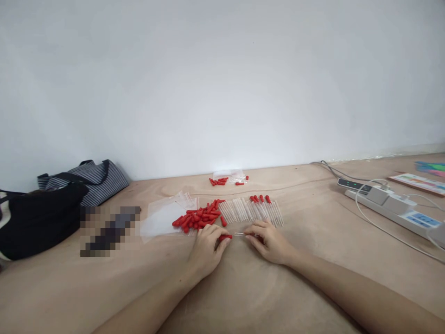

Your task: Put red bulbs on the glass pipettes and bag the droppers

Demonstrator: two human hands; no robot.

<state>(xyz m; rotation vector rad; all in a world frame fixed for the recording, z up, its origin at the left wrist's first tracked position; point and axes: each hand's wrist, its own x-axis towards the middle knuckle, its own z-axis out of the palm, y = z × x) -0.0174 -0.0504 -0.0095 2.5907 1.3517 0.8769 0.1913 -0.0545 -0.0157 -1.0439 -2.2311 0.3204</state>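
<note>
My left hand (207, 249) is closed around a red rubber dropper bulb (226, 237), its mouth pointing right. Facing it, my right hand (269, 243) pinches a thin clear glass dropper tube (239, 234), whose end sticks out to the left. A small gap separates bulb and tube. Behind my left hand lies a pile of red dropper bulbs (196, 217), with one loose bulb (223, 221) at its right. Beyond my right hand runs a row of glass tubes (239, 210) side by side; several at its right part have red bulbs (256, 199) at their far ends.
Clear zip bags (163, 217) lie left of the pile. Near the wall are more red bulbs (218, 181) and a clear bag (227, 174). Striped and black bags (41, 218) stand at left, beside a blurred-out dark item (113, 234). A power strip (392, 213) with cables lies right.
</note>
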